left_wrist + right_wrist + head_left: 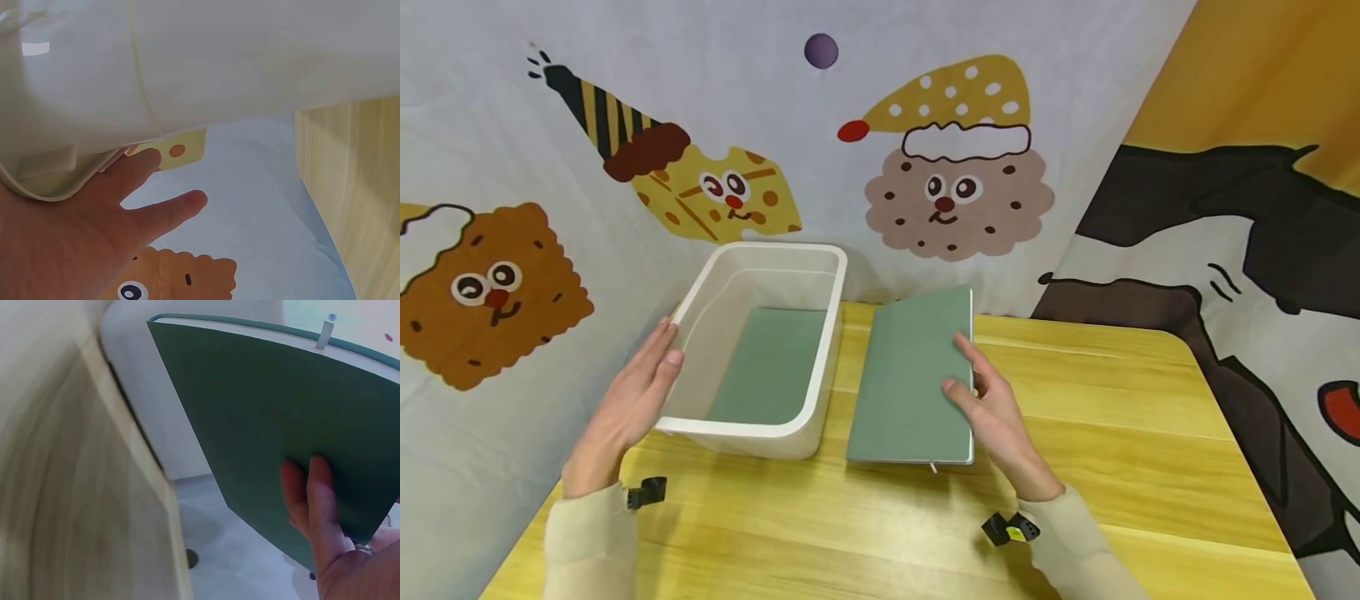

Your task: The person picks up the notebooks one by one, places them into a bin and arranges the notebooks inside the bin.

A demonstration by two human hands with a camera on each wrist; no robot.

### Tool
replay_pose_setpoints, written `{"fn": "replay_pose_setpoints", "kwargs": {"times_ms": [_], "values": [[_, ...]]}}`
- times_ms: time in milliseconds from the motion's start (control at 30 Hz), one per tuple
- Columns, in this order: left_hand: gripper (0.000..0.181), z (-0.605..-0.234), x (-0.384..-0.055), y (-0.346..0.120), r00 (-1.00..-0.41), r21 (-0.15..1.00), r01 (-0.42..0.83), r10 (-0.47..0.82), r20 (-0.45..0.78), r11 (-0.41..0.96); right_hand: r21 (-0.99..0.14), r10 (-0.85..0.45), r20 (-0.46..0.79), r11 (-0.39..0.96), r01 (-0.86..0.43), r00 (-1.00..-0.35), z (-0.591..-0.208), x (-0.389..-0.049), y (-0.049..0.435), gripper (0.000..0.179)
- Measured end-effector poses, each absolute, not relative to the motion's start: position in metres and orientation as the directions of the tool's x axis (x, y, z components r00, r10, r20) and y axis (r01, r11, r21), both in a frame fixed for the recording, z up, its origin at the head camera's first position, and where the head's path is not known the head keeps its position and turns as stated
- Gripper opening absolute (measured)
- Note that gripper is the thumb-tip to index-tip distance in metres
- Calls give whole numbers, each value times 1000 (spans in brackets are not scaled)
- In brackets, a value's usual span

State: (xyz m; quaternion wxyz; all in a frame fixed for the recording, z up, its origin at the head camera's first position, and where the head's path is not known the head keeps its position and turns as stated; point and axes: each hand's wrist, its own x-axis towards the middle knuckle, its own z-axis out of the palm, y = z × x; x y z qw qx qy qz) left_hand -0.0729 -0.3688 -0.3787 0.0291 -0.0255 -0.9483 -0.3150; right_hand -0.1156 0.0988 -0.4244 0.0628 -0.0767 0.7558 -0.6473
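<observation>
A green hardcover notebook (913, 375) with a short ribbon marker is held up over the table, to the right of a white plastic bin (737, 429). My right hand (1000, 417) grips its right edge, thumb on the upper cover; in the right wrist view two fingers press the underside of the notebook (262, 412). Inside the bin a flat green cover (771, 367), like another notebook, lies on the bottom. My left hand (636, 392) rests against the bin's left side with its fingers extended; the left wrist view shows it by the bin's wall (237, 56).
The bin stands on a yellow wood-grain table (1097, 417) near its back edge. Behind hangs a pale cloth (737, 75) printed with cartoon biscuits and cheese. On the right the cloth (1210, 250) carries dark and yellow shapes. Both sleeves have wrist straps.
</observation>
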Motion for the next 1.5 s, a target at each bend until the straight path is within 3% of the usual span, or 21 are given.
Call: {"fn": "replay_pose_setpoints", "kwargs": {"times_ms": [333, 900, 1500], "values": [[60, -378, -73, -370, -996, 591, 83, 41, 84, 802, -990, -140, 40, 131, -59, -989, -395, -105, 105, 65], [60, -378, -74, -368, -995, 597, 95, 52, 89, 797, -993, -101, 85, -90, -76, -991, -360, -102, 103, 65], [60, -380, -71, -370, -994, 593, 102, 59, 92, 799, -964, -162, 89, -261, -44, -983, -341, -112, 60, 63]]}}
